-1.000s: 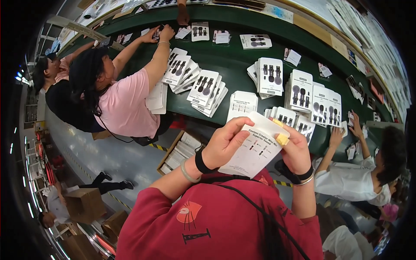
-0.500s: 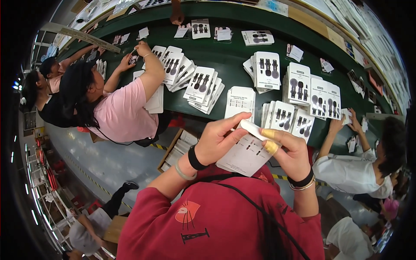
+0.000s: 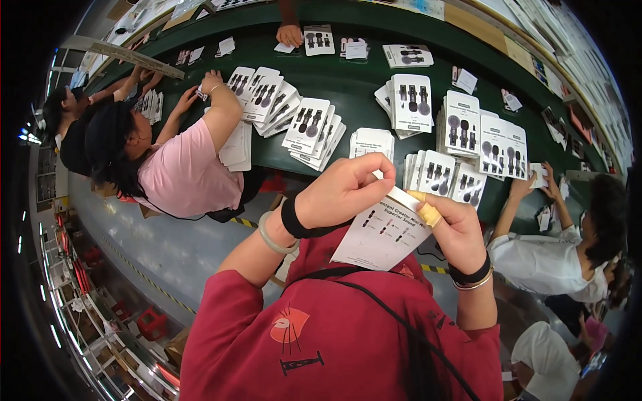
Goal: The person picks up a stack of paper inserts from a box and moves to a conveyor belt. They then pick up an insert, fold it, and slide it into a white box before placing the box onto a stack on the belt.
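Observation:
A flat white box (image 3: pixel 381 237) with small printed pictures tilts in front of my chest. My right hand (image 3: pixel 451 224) grips its upper right corner, thumb on the printed face, with yellow covers on the fingertips. The fingers of my left hand (image 3: pixel 351 190) are curled into a pinch at the upper left corner, by the narrow top edge (image 3: pixel 405 198). Part of that edge is hidden behind the fingers. Just beyond my hands, a stack of similar boxes (image 3: pixel 372 139) lies on the green table (image 3: pixel 267 157).
Leaning piles of white boxes (image 3: pixel 314 134) and taller stacks (image 3: pixel 460 127) line the table ahead. Small clear packs with white cards (image 3: pixel 354 49) lie farther back. Co-workers sit to the left in a pink shirt (image 3: pixel 187 160) and to the right in a white shirt (image 3: pixel 545 267).
My left hand has shifted right and curled over the box's upper corner. The white top piece, raised before, now sits flatter along the edge. My right hand has slid slightly lower.

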The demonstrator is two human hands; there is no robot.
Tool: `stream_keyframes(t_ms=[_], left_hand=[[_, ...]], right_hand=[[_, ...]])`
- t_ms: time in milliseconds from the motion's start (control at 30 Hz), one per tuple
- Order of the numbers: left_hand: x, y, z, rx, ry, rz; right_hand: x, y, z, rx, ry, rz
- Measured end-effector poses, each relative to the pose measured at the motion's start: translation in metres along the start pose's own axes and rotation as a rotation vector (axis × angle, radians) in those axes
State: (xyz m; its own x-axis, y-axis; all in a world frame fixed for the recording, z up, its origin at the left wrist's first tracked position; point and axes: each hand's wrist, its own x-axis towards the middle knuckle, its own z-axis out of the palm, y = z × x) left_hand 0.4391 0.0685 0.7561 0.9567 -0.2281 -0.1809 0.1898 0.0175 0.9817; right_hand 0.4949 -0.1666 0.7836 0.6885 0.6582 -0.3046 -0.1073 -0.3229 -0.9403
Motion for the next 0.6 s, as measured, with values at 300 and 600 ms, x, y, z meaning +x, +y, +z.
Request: stream_keyframes(t_ms=[300,600], left_hand=[[-0.010,-0.031,0.019,0.104,0.191,0.369],[-0.004,-0.020,0.023,0.016,0.219,0.176]], right_hand=[[-0.001,0.009,0.007,0.295,0.004,0.038],[0.000,0.022,0.007,0.374,0.101,0.082]])
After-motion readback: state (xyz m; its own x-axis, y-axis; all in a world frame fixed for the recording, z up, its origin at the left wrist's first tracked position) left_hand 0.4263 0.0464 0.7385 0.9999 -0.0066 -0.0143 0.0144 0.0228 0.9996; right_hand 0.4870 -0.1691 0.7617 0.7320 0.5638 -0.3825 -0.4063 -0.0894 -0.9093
